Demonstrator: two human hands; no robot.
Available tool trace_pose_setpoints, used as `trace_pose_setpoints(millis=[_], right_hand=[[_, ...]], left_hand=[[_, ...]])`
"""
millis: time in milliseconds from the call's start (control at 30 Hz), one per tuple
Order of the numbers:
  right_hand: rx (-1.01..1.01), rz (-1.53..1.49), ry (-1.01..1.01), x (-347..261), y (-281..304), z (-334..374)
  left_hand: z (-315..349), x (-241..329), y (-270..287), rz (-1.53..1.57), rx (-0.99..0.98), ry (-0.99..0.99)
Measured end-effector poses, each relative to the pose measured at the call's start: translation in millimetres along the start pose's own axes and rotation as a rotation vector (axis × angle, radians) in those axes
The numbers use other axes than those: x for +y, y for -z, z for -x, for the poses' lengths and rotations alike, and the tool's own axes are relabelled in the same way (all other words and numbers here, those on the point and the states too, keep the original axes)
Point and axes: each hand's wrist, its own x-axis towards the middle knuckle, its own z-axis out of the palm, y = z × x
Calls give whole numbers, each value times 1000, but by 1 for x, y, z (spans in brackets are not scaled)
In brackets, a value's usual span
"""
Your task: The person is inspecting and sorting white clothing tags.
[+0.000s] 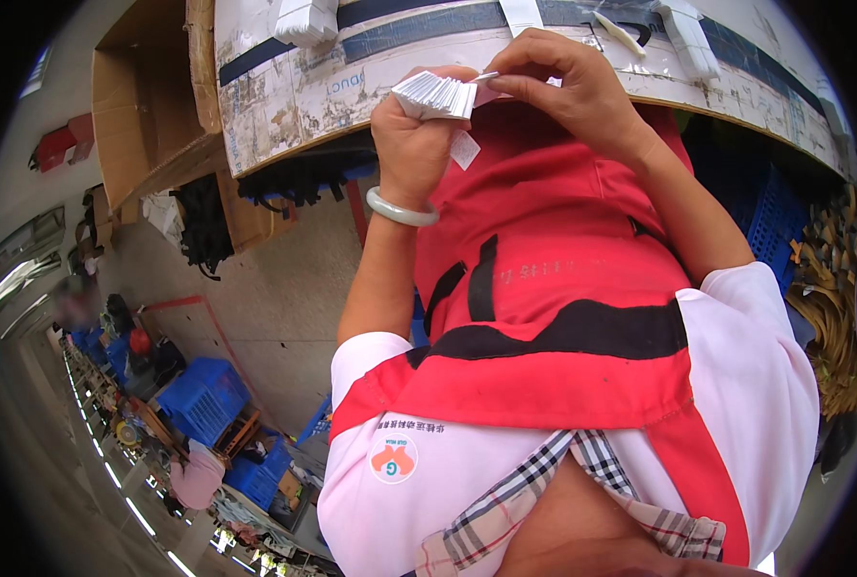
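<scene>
My left hand [411, 144], with a pale bangle at its wrist, is closed around a fanned stack of small white labels [438, 96]. A loose white label [464, 150] hangs just below that stack, beside the palm. My right hand [573, 87] pinches a small white label [487, 77] by its edge, right next to the stack; the label is seen nearly edge-on. Both hands are over the near edge of the worktable [299, 115], in front of my red apron.
On the worktable lie bundles of white labels [305, 23], a white strip [521, 13] and a pale pointed piece [619, 35]. A cardboard box [150, 106] stands at its left. Blue crates [202, 396] and another person [198, 476] are farther left; tan strips [832, 317] hang right.
</scene>
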Motion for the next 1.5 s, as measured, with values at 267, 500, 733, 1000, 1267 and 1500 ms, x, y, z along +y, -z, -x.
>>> trace_pose_setpoints(millis=[267, 500, 733, 1000, 1267, 1500], right_hand=[[51, -520, -322, -7, -2, 5], [-49, -295, -242, -2, 9, 7], [-29, -207, -159, 3, 6, 8], [-96, -204, -186, -1, 8, 8], [-97, -268, -242, -1, 7, 9], [-385, -513, -407, -2, 26, 5]], left_hand=[[3, 0, -2, 0, 7, -13], [2, -2, -7, -11, -18, -11], [3, -3, -8, -13, -21, 2], [6, -9, -9, -25, 13, -5], [7, -14, -10, -75, -6, -70], [8, -22, -11, 388, -120, 354]])
